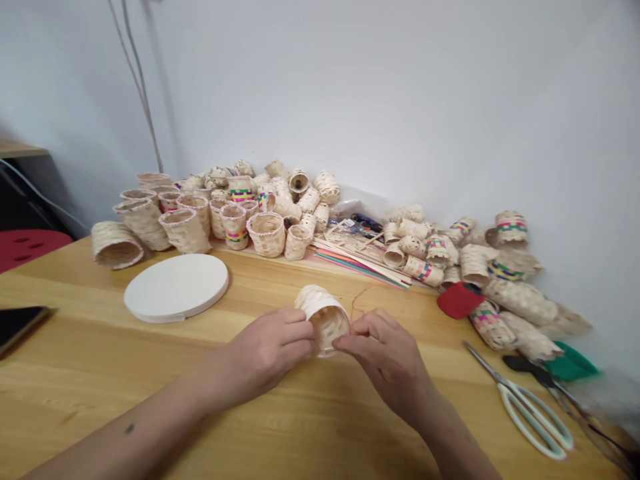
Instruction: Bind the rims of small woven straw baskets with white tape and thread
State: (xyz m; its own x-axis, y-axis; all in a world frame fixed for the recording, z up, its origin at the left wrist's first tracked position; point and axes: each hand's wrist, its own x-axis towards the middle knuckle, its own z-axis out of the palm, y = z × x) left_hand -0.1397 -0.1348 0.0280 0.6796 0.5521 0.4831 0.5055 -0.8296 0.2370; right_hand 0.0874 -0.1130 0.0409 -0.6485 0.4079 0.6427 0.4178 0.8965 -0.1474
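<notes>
A small pale woven basket (323, 313) lies on its side above the wooden table (100, 373), its open mouth turned toward me. My left hand (273, 350) grips its left rim with closed fingers. My right hand (385, 350) pinches the right rim between thumb and fingers. A thin reddish thread (356, 301) trails from the basket near my right hand.
A round white board (176, 287) lies at the left. Several woven baskets (235, 213) are heaped along the wall, with more baskets (480, 257) at the right. Coloured strips (360, 261), a red cloth (459, 300), white-handled scissors (530, 407), a green tool (570, 365) and a phone (17, 323) lie around.
</notes>
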